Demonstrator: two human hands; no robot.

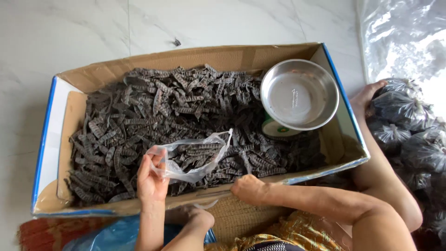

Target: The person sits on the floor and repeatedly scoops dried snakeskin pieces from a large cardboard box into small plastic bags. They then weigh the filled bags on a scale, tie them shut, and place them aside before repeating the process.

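The plastic bag [197,158] sits low in the middle of the frame, lying on the dark dried pods [186,121] in the cardboard box [51,139]. The left hand [151,176] pinches its near-left edge; its long axis runs rightward and up, mouth pointing right. The right hand [248,188] rests curled on the box's near rim, just right of the bag.

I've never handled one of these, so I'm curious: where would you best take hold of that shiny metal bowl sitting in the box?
Probably by the rim of the metal bowl, coming from above. It sits upright and looks empty on a small green and white container, so its thin, out-turned edge is exposed all round. The side nearest the box wall looks cramped; the edge facing the dark pods seems freer.
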